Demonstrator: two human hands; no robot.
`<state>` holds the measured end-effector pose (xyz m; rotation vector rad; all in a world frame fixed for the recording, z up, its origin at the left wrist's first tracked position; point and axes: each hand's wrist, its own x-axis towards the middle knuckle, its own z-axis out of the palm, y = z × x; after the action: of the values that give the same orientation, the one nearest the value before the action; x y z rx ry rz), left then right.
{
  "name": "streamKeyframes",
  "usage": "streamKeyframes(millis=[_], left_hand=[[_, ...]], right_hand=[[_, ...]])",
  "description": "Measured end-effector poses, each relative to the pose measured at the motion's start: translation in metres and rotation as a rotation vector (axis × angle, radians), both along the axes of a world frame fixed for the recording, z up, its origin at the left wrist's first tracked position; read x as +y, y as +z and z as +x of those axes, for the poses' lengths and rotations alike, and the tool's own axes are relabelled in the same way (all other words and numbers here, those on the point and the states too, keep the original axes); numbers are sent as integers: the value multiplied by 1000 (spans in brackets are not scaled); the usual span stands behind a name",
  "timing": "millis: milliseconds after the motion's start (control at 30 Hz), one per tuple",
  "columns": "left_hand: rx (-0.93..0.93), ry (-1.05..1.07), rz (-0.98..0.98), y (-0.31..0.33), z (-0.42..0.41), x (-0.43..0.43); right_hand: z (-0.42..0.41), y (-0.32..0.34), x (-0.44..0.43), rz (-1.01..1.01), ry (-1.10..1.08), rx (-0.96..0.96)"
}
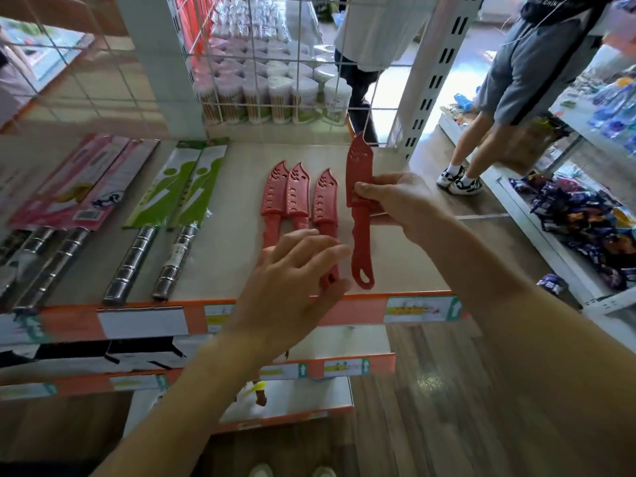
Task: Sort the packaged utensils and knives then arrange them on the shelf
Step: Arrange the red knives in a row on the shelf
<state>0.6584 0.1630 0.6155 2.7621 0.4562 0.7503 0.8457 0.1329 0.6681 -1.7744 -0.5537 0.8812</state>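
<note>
Red sheathed knife [360, 232] hung vertical, tip up; your right grip [395, 201] pinched its sheath, left grip [292, 270] flat-fingered, empty.

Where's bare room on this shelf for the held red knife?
Bare shelf lies right of the three lying red knives, toward the white upright. A narrower strip separates them from the green-packaged knives. Farther left is crowded.
</note>
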Motion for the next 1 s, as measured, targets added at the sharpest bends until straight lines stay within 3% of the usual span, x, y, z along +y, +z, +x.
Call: streamKeyframes(millis=[200, 333, 467, 667, 833, 1000], left_hand=[[145, -92, 183, -6, 5, -1], [217, -103, 188, -11, 5, -4], [230, -83, 209, -12, 5, -6], [353, -55, 185, -14, 4, -10], [372, -13, 188, -12, 2, -12], [440, 129, 130, -6, -7, -8]], right_hand=[[5, -27, 9, -94, -24, -11], [9, -35, 10, -133, -8, -93], [11, -37, 13, -162, 24, -275], [7, -35, 11, -200, 119, -739], [0, -35, 11, -177, 153, -869], [-15, -36, 18, -169, 346, -980]])
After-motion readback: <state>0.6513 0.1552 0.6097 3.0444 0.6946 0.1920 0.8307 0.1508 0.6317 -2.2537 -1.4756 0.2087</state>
